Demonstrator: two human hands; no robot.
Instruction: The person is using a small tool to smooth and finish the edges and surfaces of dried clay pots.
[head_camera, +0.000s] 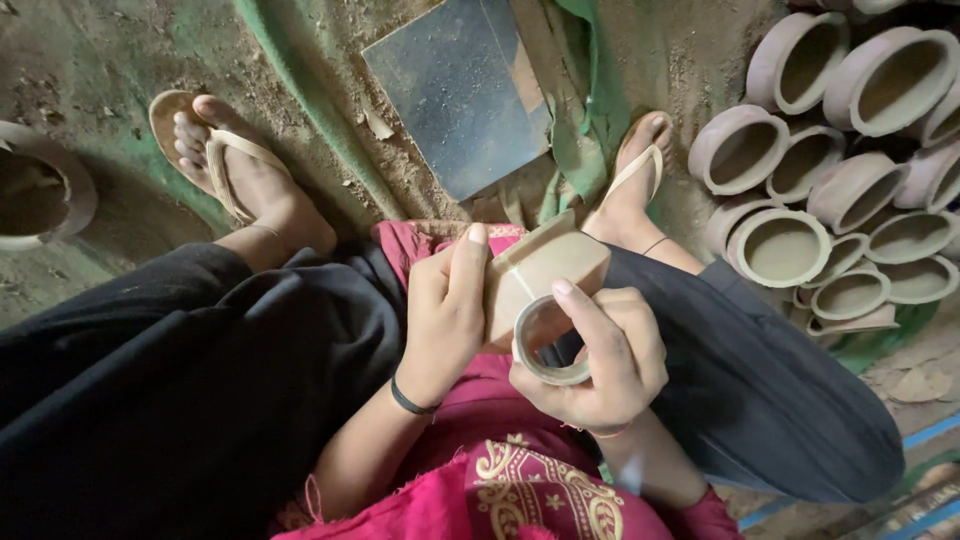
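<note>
At far left, a shallow clay bowl (40, 190) on the dusty floor, cut by the frame edge. Right of it, a sandalled foot (225, 160) on green-stained ground, black trousers (180, 380) below. At centre far, a dark flat rectangular slab (460, 90) beside a crumpled green cloth (585, 130); no labels or packages visible. At centre near, over a red patterned cloth (520, 480), left hand (445, 310) closed on the side of an unfired clay pot (535, 275), thumb up along its wall, black band at the wrist. Right hand (600, 365) curled around the pot's round rim, forefinger over the edge. Further right, the other sandalled foot (635, 180). At far right, a pile of similar clay pots (830, 160) on their sides, mouths towards the viewer.
</note>
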